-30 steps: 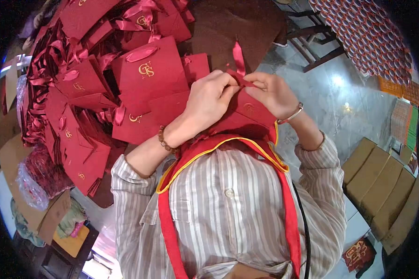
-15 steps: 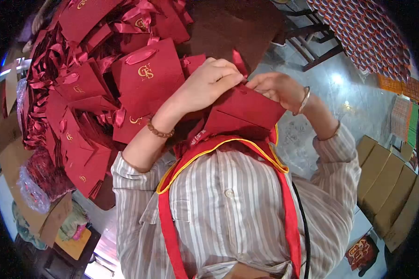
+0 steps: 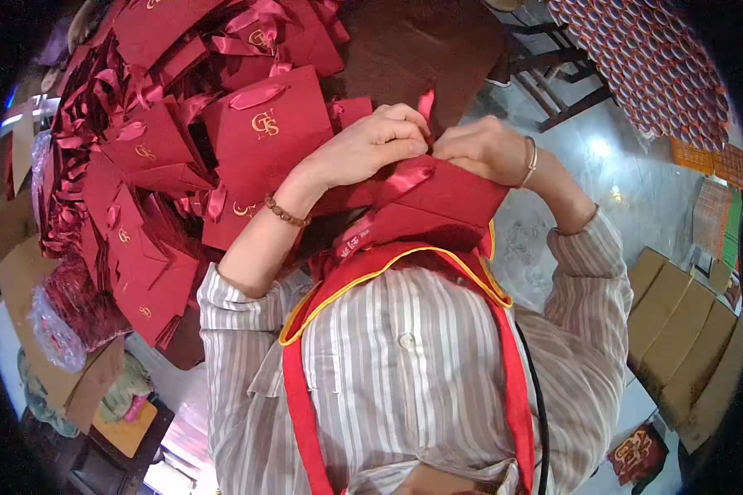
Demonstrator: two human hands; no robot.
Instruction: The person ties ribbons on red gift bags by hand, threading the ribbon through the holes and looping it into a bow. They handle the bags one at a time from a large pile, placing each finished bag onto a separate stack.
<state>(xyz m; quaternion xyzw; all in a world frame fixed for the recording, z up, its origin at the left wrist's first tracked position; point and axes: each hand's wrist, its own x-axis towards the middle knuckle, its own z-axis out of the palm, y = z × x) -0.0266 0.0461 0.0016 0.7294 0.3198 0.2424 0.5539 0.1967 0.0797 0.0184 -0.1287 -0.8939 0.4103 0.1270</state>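
Gripping a small red paper bag (image 3: 454, 198) by its upper edge, just above the centre of the frame, with left hand (image 3: 371, 144) and right hand (image 3: 480, 148) close together and closed on that edge. Cannot tell the exact fingertip contact, hidden behind knuckles and paper. Tilted and lying close against the red apron (image 3: 351, 254), probably so as to rest some weight on the body and free the fingers for fine handling. Showing one ribbon (image 3: 409, 177) across the near face, plus a ribbon end (image 3: 426, 101) standing up beyond the fingertips.

Bent at both elbows, spread to either side of the chest and angled inward, seemingly for an even hold from two sides. Arching over from the left with knuckles up, wearing a bead bracelet (image 3: 286, 212); coming in from the right with curled fingers, wearing a bangle (image 3: 530, 162).

Heaped at the upper left on the brown surface (image 3: 413, 45), more red bags (image 3: 268, 124), probably placed there for easy reach. Standing well apart at the lower right, cardboard (image 3: 677, 322).
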